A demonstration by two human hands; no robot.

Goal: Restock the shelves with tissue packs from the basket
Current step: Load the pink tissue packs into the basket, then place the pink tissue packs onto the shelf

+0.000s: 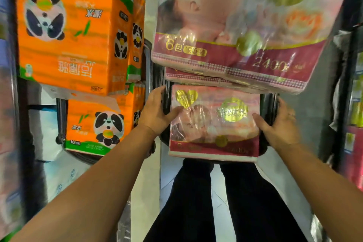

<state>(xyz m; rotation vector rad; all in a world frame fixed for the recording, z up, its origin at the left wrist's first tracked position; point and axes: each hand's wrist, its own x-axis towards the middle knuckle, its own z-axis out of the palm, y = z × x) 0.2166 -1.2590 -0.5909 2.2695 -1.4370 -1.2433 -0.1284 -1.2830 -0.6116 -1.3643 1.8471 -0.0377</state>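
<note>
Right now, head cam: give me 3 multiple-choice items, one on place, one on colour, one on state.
1. Where do the panda packs sit relative to the nearest pink pack?
A. To its right
B. To its left
C. Under it

2. What is the main colour of the panda packs?
A. Blue
B. Black
C. Orange

3. The nearest pink pack is:
A. Held between both hands
B. Lying untouched on the floor
C. Held by one hand only

Key:
1 B: the panda packs fill the left side of the view, with the pink pack to their right.
2 C: their wrap is orange with green trim.
3 A: the left hand and right hand hold its two sides, thumbs on its front.
</note>
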